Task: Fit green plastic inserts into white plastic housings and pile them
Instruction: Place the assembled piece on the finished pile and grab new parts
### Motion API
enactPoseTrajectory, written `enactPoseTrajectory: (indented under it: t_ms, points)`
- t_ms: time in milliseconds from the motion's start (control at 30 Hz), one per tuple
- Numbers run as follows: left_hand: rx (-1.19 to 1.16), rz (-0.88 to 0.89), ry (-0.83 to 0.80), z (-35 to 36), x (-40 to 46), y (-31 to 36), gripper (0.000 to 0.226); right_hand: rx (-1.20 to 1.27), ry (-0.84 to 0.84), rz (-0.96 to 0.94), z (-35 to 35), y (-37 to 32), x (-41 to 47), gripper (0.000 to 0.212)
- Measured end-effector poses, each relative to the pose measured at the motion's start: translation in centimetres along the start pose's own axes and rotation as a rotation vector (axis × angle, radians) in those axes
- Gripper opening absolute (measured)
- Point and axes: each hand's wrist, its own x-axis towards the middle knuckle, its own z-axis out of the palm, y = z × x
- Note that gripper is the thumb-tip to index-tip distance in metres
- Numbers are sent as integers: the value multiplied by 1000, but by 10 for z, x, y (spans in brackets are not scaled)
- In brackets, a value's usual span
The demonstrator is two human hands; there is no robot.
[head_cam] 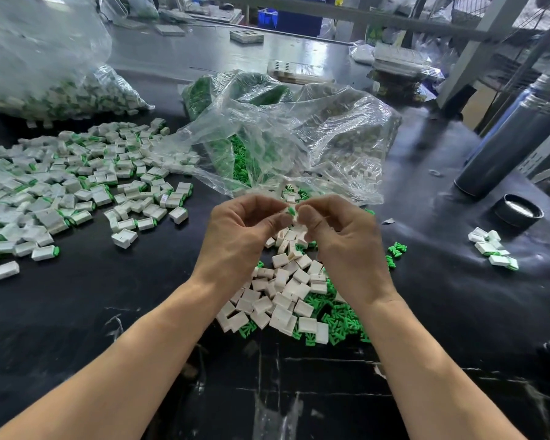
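Both hands meet above the black table (77,312), fingers curled inward. The left hand (242,230) pinches a small green insert (290,211) between thumb and forefinger, and the right hand (340,230) closes its fingertips on the same spot, touching the insert; a sliver of white housing (296,217) shows just beneath it (which hand actually holds that housing cannot be told, since the fingers hide most of it).

Directly below the hands lies a loose heap of empty white housings (283,296), resting on and mixed with scattered green inserts (337,315). To the left spreads the broad pile of fitted pieces (77,185), white bodies with green ends showing. A small separate cluster of fitted pieces (492,247) sits near the right edge.

An open clear plastic bag (299,134) lies just beyond the hands, holding green inserts in its left part and white housings in its right. A second clear bag (45,74) at far left contains many fitted white-and-green pieces. A dark cylindrical flask (515,134) stands tilted at right, its round cap (518,211) lying apart beside it.
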Motion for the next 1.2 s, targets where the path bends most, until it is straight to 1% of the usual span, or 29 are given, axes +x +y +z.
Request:
enactPoseTrajectory:
  t_ms: [200,333,500,600,667,767,933,1000,1067,1133,1200]
  points:
    - [59,2,7,-1,-2,-1,12,-104,-2,-36,4,2,-2,3]
    - [82,29,20,1,-1,0,16,-153,12,-40,6,2,-2,5]
    - [197,61,28,-6,0,0,14,-169,0,2,6,6,0,10]
    - [389,80,82,-25,7,1,14,-111,47,53,1,10,3,12]
    - [622,75,134,-41,13,0,11,-95,88,93,-5,12,4,18]
    - [930,44,216,-61,19,0,4,-170,120,147,-12,17,7,37]
    - [1167,4,319,-79,27,1,5,-204,228,168,-27,25,13,69]
    - [1214,-3,358,-83,28,1,7,-254,255,202,-36,28,16,76]
    - [1229,-19,396,-87,28,1,9,-340,249,282,-43,33,20,67]
    - [1240,-41,427,-92,30,1,12,-422,194,346,-48,36,23,53]
    - [1254,-60,450,-96,29,1,17,-486,130,365,-48,35,24,36]
